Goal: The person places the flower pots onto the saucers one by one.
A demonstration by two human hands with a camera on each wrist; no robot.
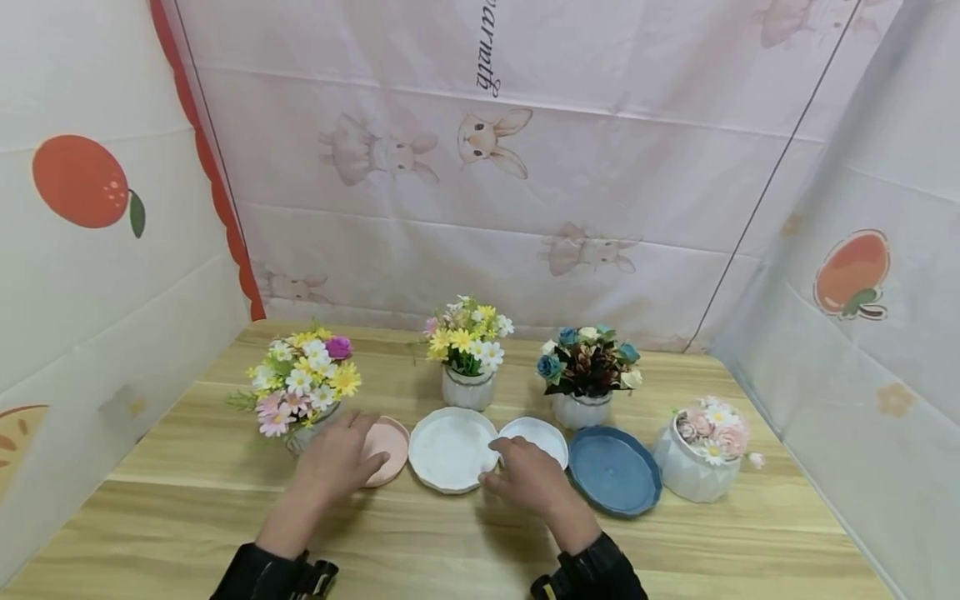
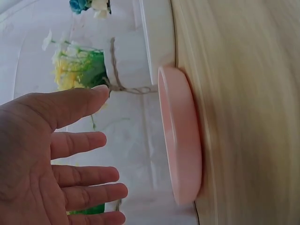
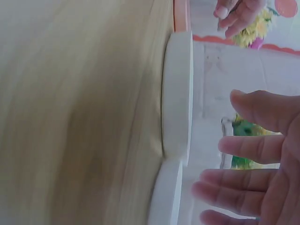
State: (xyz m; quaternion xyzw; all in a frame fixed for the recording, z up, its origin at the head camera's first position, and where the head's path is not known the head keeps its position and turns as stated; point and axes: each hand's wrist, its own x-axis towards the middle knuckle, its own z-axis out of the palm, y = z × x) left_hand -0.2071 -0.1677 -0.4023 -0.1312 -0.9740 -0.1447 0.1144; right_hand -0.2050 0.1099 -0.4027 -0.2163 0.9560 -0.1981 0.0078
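Left hand (image 1: 336,457): is hovering above the left side of the pink plate (image 1: 393,448); its fingers are extending straight and spread, gripping nothing.
Right hand (image 1: 529,475): is hovering where the large white plate (image 1: 450,450) and the small white plate (image 1: 547,438) are meeting; its fingers are extending, slightly spread, holding nothing.
Pink plate: is lying flat below the left fingers, apart from them.
Large white plate: is lying between the left and right fingers, its right edge sitting beneath the right fingertips.
Small white plate: is lying under and beyond the right fingers, partly hiding behind that hand.
Blue plate (image 1: 615,471): is lying to the right of the right fingers, just beside the small white plate.
Yellow-and-pink flowers (image 1: 302,379): are standing in a pot just left of the left fingers; contact cannot be told.
Yellow-and-white flowers (image 1: 468,337): are standing in a pot beyond and between both sets of fingers.
Blue-and-cream flowers (image 1: 588,362): are standing in a pot beyond the right fingers, to their right.
White pot (image 1: 697,462): is holding pale pink flowers (image 1: 716,429), well right of the right fingers.
Table (image 1: 420,550): is supporting plates and pots beneath the fingers.
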